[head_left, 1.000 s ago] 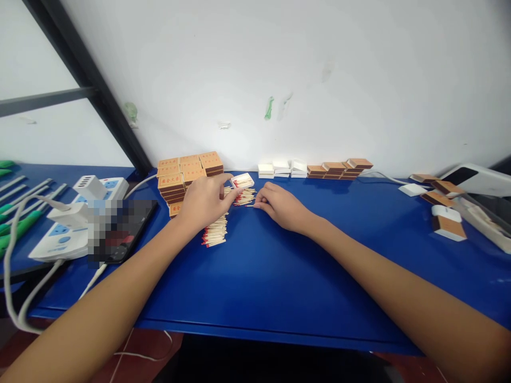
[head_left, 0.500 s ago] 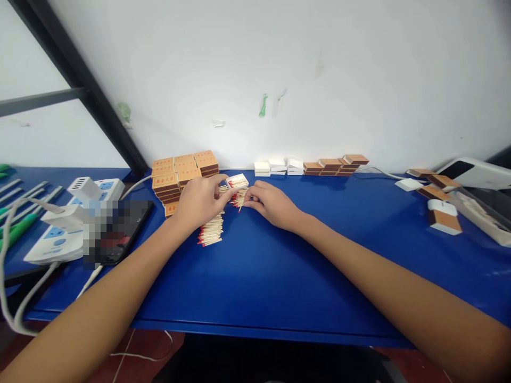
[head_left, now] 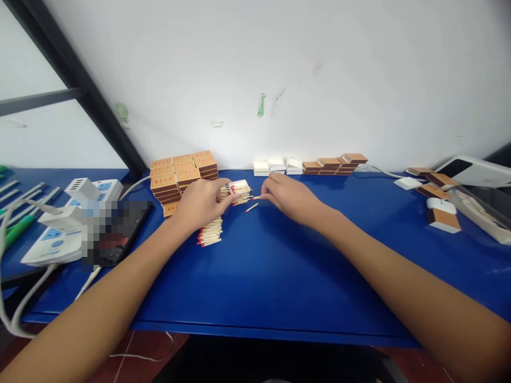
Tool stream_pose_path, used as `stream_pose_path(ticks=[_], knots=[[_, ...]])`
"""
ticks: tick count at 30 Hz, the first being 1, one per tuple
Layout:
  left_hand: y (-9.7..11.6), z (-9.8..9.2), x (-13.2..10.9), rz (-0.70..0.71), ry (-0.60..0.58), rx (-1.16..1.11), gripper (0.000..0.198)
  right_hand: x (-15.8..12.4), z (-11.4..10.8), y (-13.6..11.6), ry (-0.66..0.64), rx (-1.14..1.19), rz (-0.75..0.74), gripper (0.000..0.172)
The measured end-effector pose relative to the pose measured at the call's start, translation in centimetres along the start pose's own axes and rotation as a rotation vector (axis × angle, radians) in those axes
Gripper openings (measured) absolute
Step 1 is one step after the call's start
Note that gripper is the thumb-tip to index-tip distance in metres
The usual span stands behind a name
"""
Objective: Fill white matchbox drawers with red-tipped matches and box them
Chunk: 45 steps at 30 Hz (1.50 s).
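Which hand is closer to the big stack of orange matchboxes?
The left. The left hand is next to the stack of orange matchboxes, partly in front of it; the right hand is farther right, past the white tray.

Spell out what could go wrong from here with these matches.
The open tray in the left hand could spill its contents if it tips. The loose match lying on the table near the right hand might get knocked away or overlooked. The pile of matches beside the left hand could scatter if brushed.
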<state>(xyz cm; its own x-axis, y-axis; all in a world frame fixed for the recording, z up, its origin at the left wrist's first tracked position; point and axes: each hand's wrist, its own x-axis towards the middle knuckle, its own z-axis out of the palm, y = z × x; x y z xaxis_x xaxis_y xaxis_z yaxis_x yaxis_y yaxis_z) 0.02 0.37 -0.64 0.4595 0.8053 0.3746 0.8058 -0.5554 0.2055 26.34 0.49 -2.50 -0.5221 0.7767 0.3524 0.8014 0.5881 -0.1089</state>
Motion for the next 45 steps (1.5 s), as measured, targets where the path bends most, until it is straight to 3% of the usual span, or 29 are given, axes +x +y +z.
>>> stream_pose_path(ticks=[4,9,16,21,24,28,31,33,40,45], knots=[[0.4,0.0,-0.1,0.037,-0.037,-0.043,0.042,-0.2,-1.4,0.3,0.159,-0.077,-0.007,0.019],[1.1,0.4,-0.3,0.100,-0.052,-0.122,0.047,-0.3,-1.0,-1.6,0.261,0.060,-0.022,0.018],[1.1,0.6,-0.4,0.143,-0.006,-0.202,0.046,-0.5,-0.2,-2.1,0.183,0.125,-0.043,0.011],[0.9,0.4,-0.3,0.131,-0.017,-0.209,0.048,-0.6,-0.6,-2.2,0.211,0.159,-0.045,0.010],[0.7,0.1,-0.2,0.079,0.046,-0.180,0.045,-0.8,-0.7,-2.5,0.237,0.191,-0.045,0.014],[0.4,-0.3,-0.1,-0.006,0.159,-0.125,0.047,-1.0,-0.1,-2.0,0.065,0.259,-0.014,0.006],[0.4,-0.3,-0.1,-0.025,0.163,-0.097,0.047,-0.7,0.6,-1.7,-0.099,0.331,0.021,0.006],[0.3,-0.2,-0.1,-0.027,0.165,-0.085,0.045,-0.3,1.0,-1.8,-0.136,0.350,0.034,0.010],[0.4,0.0,-0.1,-0.028,0.145,-0.070,0.039,0.8,2.6,-3.0,-0.037,0.377,-0.005,0.005],[0.4,0.0,-0.1,-0.026,0.135,-0.080,0.037,0.8,2.9,-3.1,-0.039,0.337,0.015,0.009]])
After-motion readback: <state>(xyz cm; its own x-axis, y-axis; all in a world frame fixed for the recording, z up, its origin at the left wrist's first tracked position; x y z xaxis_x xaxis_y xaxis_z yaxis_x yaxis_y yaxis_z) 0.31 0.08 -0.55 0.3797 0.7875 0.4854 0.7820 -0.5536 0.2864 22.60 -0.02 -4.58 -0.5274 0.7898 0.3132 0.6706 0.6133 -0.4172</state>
